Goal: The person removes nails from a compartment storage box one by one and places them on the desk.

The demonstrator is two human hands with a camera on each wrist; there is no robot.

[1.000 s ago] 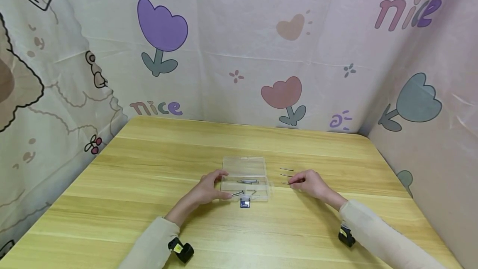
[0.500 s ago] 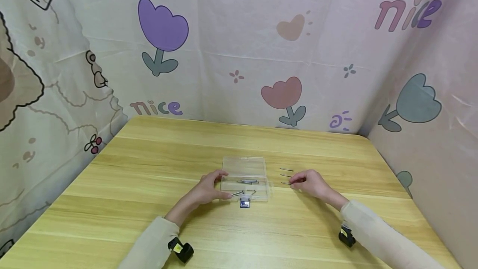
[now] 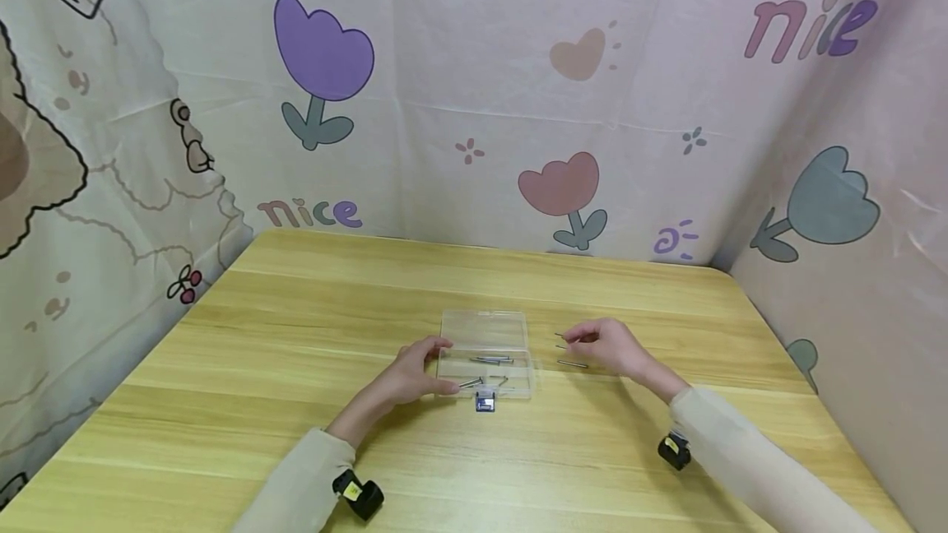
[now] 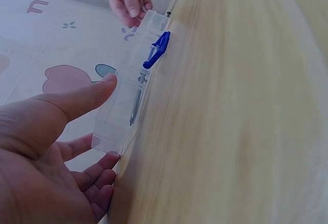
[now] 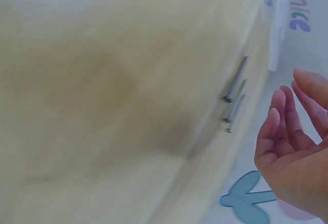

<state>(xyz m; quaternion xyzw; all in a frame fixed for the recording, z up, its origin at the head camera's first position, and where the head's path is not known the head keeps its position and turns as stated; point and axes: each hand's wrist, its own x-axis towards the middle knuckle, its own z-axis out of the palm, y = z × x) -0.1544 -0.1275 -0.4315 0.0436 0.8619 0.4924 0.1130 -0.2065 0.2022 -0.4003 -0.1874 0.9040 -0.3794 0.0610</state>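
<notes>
In the head view, a clear plastic box (image 3: 485, 329) lies with its lid folded back on the table, several metal nails (image 3: 492, 360) inside its compartments. My left hand (image 3: 410, 373) holds the box's left end, thumb at the front corner and fingertips at the back. Its blue latch (image 4: 158, 51) hangs down along the front. To the box's right, three loose nails (image 5: 237, 78) lie side by side on the wood. My right hand (image 3: 609, 347) hovers over them, fingers loosely bent and holding nothing. From the head, it covers part of the two farther nails.
The wooden table (image 3: 355, 294) extends around the box on all sides. A printed cloth (image 3: 459, 56) hangs behind its back edge and along both sides. Each sleeve carries a black wrist camera (image 3: 359, 495).
My right hand has let go of the nearest loose nail, risen and shifted slightly toward the back of the table. That nail now shows whole. The left hand and box have stayed put.
</notes>
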